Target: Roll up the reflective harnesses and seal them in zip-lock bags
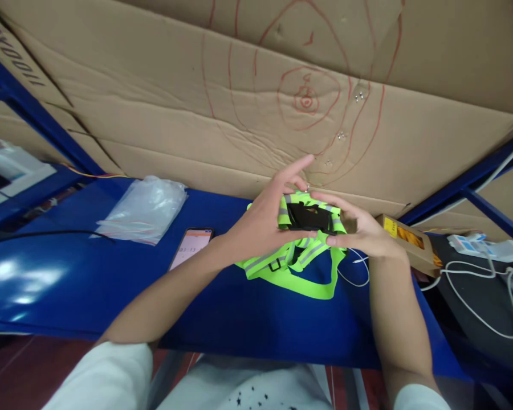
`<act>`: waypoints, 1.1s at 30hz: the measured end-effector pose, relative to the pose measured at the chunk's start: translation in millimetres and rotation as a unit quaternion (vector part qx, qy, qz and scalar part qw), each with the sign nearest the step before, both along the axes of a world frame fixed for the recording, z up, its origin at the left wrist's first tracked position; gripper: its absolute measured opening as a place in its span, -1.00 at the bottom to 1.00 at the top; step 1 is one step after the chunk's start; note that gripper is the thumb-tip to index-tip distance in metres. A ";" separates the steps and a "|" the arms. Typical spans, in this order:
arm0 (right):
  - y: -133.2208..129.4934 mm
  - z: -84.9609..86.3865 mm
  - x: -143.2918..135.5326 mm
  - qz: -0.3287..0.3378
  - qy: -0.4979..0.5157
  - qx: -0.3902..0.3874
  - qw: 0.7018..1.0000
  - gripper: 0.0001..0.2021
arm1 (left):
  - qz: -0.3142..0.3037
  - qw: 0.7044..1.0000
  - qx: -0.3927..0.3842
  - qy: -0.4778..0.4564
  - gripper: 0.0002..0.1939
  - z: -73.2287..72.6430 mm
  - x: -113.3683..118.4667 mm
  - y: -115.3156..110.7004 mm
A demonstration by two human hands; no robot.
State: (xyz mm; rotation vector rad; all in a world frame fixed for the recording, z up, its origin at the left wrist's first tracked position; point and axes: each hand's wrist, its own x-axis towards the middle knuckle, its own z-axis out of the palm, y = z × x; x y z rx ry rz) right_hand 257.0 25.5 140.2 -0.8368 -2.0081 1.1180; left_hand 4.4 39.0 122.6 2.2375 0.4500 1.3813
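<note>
A neon yellow-green reflective harness [301, 282], made of elastic straps with grey stripes and black buckles, is bunched up between my two hands above the blue shelf. My left hand [270, 219] grips its left side, the thumb along the lower edge of a dark part and the index finger stretched out and up. On the right side, my right hand [365, 230] closes round the straps, fingers above and thumb below. A loop of strap hangs down toward the blue surface [256, 324]. What the dark middle part is I cannot tell.
Left of my hands lie a phone [192, 246] with a lit screen and a stack of clear plastic bags [147, 208]. A small cardboard box [404, 242] and white cables [470, 304] are at the right. Marked cardboard [248, 102] stands behind.
</note>
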 end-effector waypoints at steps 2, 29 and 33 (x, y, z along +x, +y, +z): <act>0.3 -3.6 -3.0 -0.028 0.063 -0.030 0.997 -0.31 | -0.045 0.997 -0.060 -0.015 0.22 2.1 -4.4 5.0; -8.4 -16.5 -48.0 -0.135 0.193 0.017 0.972 -0.55 | -0.009 0.964 -0.256 -0.074 -0.62 2.8 2.9 4.3; -8.4 -24.1 -52.3 -0.142 0.195 0.056 0.969 -0.49 | -0.050 0.976 -0.210 -0.038 -0.50 4.4 7.7 1.3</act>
